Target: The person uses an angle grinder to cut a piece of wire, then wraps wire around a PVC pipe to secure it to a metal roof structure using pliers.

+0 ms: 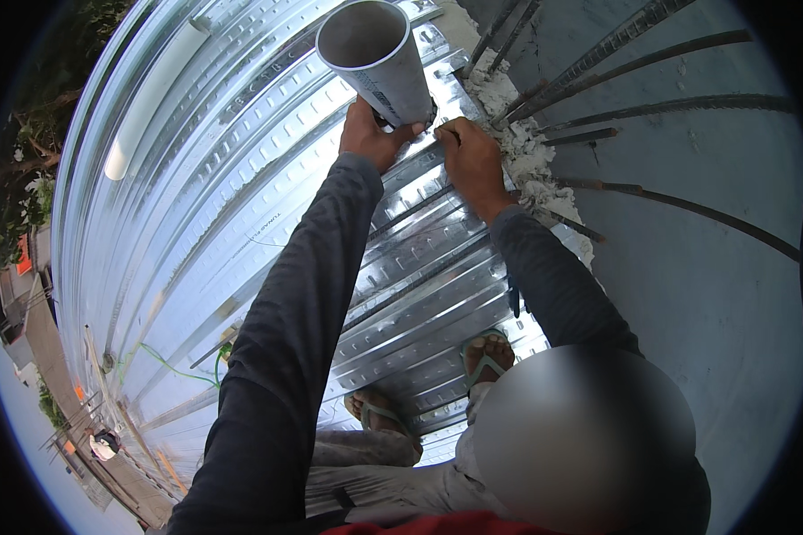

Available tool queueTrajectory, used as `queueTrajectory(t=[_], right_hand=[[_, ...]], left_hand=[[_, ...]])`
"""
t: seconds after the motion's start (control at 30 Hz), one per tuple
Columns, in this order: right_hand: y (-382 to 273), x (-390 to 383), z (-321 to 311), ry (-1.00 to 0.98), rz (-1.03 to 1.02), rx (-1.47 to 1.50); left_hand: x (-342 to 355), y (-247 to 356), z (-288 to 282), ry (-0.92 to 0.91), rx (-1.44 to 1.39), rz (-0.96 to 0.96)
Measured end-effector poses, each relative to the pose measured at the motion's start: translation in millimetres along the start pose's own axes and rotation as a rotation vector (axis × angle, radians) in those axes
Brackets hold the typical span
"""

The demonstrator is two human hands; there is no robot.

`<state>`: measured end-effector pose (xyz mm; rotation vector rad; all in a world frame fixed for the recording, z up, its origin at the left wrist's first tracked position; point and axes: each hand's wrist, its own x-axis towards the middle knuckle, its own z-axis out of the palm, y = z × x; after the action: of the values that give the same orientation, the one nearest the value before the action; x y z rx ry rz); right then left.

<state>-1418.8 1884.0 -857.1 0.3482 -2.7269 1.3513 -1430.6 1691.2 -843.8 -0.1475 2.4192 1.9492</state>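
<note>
A grey plastic pipe stands on the ribbed metal decking, its open round end toward me. My left hand is closed around the pipe's lower end, with the thumb along its near side and the other fingers partly hidden behind it. Just right of the pipe's base, my right hand is closed in a pinch close to the decking. Whatever lies between those fingertips is too small to make out. A dark gap or edge shows where the pipe meets the metal.
Bent rebar rods stick out from the rough concrete edge along a grey wall at right. A white pipe lies at far left. Green cord runs across the decking. My sandalled feet stand on the ribs.
</note>
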Motion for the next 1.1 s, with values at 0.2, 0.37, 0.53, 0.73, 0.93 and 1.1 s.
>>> queueTrajectory(t=[0.2, 0.37, 0.53, 0.73, 0.93, 1.1], right_hand=[[-25, 1, 14, 0.058, 1.039, 1.011], [-26, 10, 7, -0.052, 1.186, 1.207], [-28, -14, 12, -0.11, 0.899, 0.878], [-38, -106, -80, -0.056, 0.296, -0.054], [-32, -178, -123, -0.305, 0.417, -0.5], [-34, -170, -143, -0.479, 0.714, -0.206]], left_hand=[[-5, 19, 4, 0.012, 0.05, -0.039], [-6, 20, 3, 0.015, 0.274, -0.039], [-4, 13, 4, 0.04, 0.197, -0.011], [-5, 16, 8, 0.056, 0.198, 0.048], [-10, 20, 9, 0.067, 0.201, 0.073], [-5, 12, 5, 0.043, 0.106, 0.075]])
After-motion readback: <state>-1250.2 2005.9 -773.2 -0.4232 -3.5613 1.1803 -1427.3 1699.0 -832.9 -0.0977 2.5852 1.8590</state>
